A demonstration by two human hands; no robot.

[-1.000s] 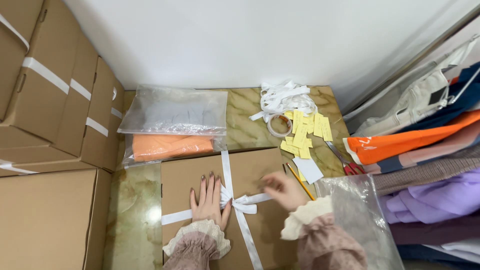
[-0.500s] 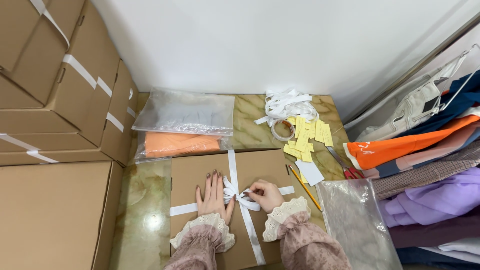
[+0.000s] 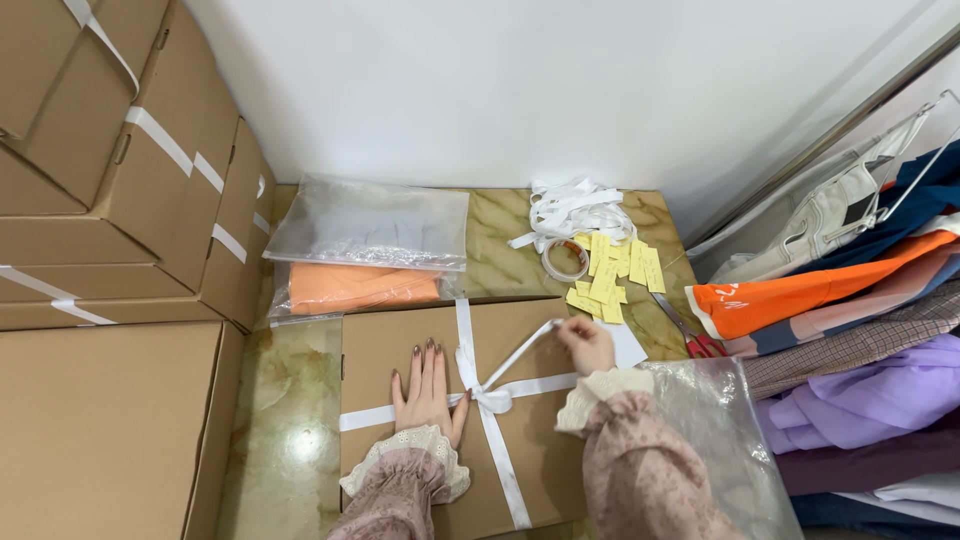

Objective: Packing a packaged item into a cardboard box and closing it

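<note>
Near centre: flat brown cardboard box on the green marbled worktop, white ribbon crossed over its lid.
On the box: left hand just left of the knot; right hand at the right edge.
Far of box: two clear plastic bags of folded cloth.
Far right: yellow paper slips, roll of clear tape, loose white ribbon pile.
Left: stacked cardboard cartons.
Right: hanging garments.
</note>
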